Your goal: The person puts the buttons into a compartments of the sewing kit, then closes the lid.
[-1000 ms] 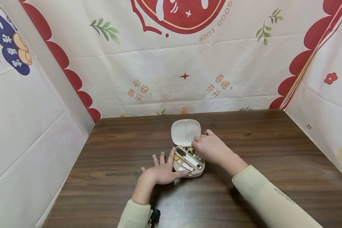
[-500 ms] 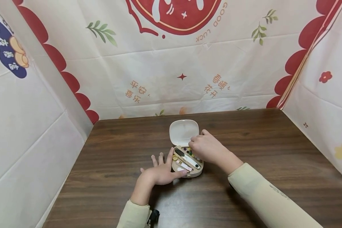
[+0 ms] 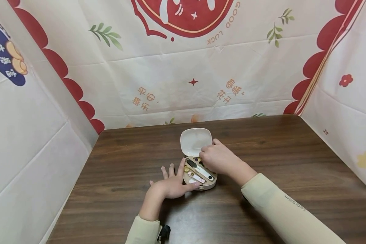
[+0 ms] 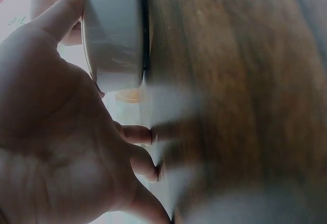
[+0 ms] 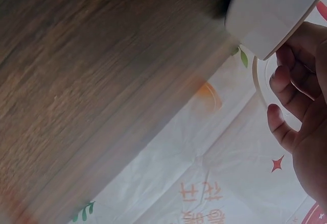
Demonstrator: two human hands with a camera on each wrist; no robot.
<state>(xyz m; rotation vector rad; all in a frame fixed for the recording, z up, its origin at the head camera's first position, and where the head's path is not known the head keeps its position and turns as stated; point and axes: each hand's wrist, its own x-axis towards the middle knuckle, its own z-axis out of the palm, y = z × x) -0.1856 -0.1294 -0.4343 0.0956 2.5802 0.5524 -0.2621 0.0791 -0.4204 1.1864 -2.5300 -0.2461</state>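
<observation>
A beige sewing kit box (image 3: 208,186) lies on the table with its white lid (image 3: 195,140) raised at the back. Inside are a black-and-white tool (image 3: 205,173), a gold round piece (image 3: 186,168), a pink-and-white strip (image 3: 197,178) and small dark round pieces (image 3: 196,159). My left hand (image 3: 170,187) spreads its fingers at the box's left; the thumb touches the front rim and the index finger the left side. My right hand (image 3: 219,161) reaches over the box's right side with bent fingers. Its fingertips are hidden, so whether it pinches anything does not show.
The box stands around the middle of a dark wooden table (image 3: 134,149). A printed white cloth (image 3: 170,67) hangs behind the table's back edge, with more cloth at both sides. A black strap (image 3: 164,233) shows at the left cuff.
My right hand has shifted slightly left over the box and now covers more of the small coloured round pieces. The left hand keeps its place against the box. The head view has drifted slightly.
</observation>
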